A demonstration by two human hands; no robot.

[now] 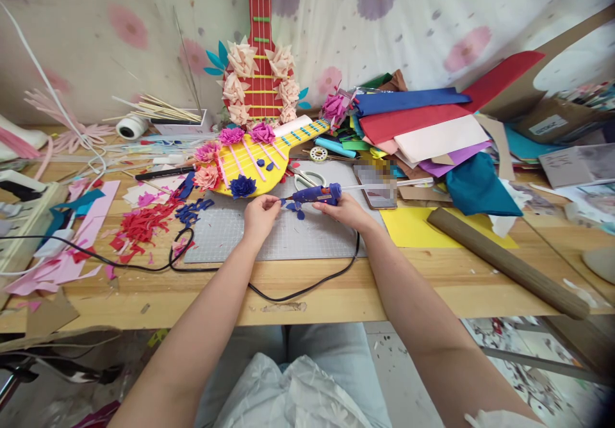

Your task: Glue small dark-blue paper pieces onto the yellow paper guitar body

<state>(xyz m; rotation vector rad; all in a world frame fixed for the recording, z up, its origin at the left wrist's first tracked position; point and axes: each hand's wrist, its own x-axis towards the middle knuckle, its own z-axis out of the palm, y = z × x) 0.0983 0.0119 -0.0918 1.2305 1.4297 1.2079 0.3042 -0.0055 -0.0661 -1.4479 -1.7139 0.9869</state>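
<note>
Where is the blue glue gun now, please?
Head view, centre: the glue gun is in the right hand above the cutting mat, near the yellow guitar.

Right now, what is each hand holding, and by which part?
The right hand grips the blue glue gun by its handle; the left hand pinches a small blue paper piece at its edge.

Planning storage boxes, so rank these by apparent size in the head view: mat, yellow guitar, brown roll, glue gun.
1. mat
2-3. yellow guitar and brown roll: roughly alike; roll longer, guitar wider.
4. glue gun, in the right hand; left hand pinches a blue scrap.
</note>
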